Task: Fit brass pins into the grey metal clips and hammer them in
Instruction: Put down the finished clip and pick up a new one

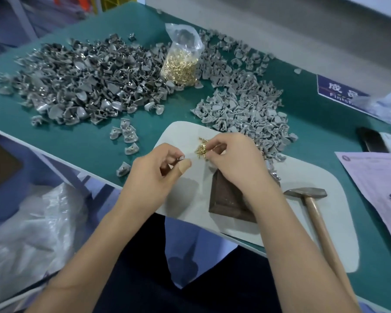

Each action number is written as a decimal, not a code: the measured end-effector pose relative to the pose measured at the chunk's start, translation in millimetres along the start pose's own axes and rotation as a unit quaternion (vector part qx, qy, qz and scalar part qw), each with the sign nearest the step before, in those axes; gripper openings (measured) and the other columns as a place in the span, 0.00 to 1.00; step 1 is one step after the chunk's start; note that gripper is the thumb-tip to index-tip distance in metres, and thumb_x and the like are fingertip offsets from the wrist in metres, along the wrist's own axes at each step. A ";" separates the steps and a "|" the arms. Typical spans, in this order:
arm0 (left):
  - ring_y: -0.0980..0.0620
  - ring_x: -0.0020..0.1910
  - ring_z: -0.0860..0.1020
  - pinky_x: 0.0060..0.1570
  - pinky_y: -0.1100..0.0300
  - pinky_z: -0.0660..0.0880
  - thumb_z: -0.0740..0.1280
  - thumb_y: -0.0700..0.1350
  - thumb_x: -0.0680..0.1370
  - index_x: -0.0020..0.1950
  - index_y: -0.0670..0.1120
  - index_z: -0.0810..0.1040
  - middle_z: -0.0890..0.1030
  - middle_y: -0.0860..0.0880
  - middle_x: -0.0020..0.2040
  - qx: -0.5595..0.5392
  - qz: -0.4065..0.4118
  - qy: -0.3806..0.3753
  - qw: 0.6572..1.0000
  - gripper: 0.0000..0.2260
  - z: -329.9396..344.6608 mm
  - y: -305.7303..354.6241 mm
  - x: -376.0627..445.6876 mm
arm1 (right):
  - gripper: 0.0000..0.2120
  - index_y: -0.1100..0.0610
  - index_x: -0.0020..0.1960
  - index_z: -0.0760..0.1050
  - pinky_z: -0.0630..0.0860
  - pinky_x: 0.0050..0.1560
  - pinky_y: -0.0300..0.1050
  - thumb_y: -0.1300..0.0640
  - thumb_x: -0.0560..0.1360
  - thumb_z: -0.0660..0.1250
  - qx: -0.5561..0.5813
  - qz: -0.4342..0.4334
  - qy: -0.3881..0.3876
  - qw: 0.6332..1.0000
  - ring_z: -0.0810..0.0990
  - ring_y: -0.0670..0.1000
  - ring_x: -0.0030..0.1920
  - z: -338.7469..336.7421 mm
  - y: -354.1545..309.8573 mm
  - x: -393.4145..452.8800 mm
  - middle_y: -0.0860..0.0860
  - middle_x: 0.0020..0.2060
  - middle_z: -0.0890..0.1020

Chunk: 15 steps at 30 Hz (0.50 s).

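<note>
Brass pins (201, 149), thin and shiny, heaped on pale mat (185, 199) on green desk (77, 141). Right hand (233, 163) pinching pins there; left hand (158, 170) pinching small grey clip (181, 158).

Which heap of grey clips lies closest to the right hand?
The lighter grey heap right of the pin bag; its edge reaches the right hand, while the darker heap sits far left.

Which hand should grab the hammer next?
The right hand, probably. The hammer lies on that side, just beside the right forearm, and the left hand is pinching a grey clip, so it can steady it.
</note>
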State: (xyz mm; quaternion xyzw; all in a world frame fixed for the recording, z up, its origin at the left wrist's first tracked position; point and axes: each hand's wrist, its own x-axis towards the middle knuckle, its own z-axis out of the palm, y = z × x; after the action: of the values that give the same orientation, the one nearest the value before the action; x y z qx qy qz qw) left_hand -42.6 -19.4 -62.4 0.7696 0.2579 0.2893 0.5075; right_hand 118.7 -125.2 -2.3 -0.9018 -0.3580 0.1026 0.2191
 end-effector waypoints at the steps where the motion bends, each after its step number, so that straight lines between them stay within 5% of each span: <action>1: 0.52 0.37 0.77 0.40 0.59 0.75 0.72 0.56 0.77 0.48 0.56 0.78 0.82 0.57 0.41 0.009 0.013 0.012 1.000 0.07 -4.2 0.1 -4.7 | 0.04 0.44 0.47 0.84 0.79 0.49 0.48 0.52 0.73 0.74 -0.013 -0.007 0.002 1.000 0.82 0.49 0.47 1.5 -3.8 1.7 0.42 0.39 0.83; 4: 0.53 0.40 0.78 0.40 0.65 0.73 0.72 0.56 0.76 0.49 0.57 0.78 0.81 0.57 0.42 0.034 0.053 0.016 0.998 0.06 -22.9 -1.5 -13.2 | 0.03 0.45 0.47 0.84 0.76 0.45 0.44 0.50 0.74 0.74 -0.030 -0.017 0.018 0.999 0.81 0.48 0.46 5.4 -9.1 2.2 0.41 0.39 0.83; 10: 0.57 0.41 0.78 0.40 0.73 0.69 0.75 0.50 0.74 0.47 0.58 0.80 0.82 0.62 0.43 0.113 0.076 -0.115 0.984 0.06 -62.0 -17.0 11.5 | 0.07 0.45 0.53 0.83 0.79 0.51 0.48 0.51 0.75 0.72 -0.047 -0.013 0.007 0.999 0.81 0.50 0.51 10.2 -12.8 -1.7 0.44 0.44 0.85; 15: 0.55 0.39 0.79 0.39 0.71 0.73 0.73 0.55 0.73 0.48 0.53 0.82 0.83 0.58 0.40 0.096 0.069 -0.151 0.981 0.08 -63.2 -17.6 49.6 | 0.13 0.42 0.60 0.82 0.78 0.55 0.48 0.52 0.76 0.70 -0.079 -0.030 -0.008 0.996 0.81 0.51 0.56 9.2 -18.9 2.9 0.44 0.52 0.85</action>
State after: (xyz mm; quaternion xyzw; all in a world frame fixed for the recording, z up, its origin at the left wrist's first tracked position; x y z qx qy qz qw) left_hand -54.4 61.0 -49.6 0.8655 0.1513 0.1777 0.4431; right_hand 106.2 -108.0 -1.6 -0.9044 -0.3935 0.0750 0.1470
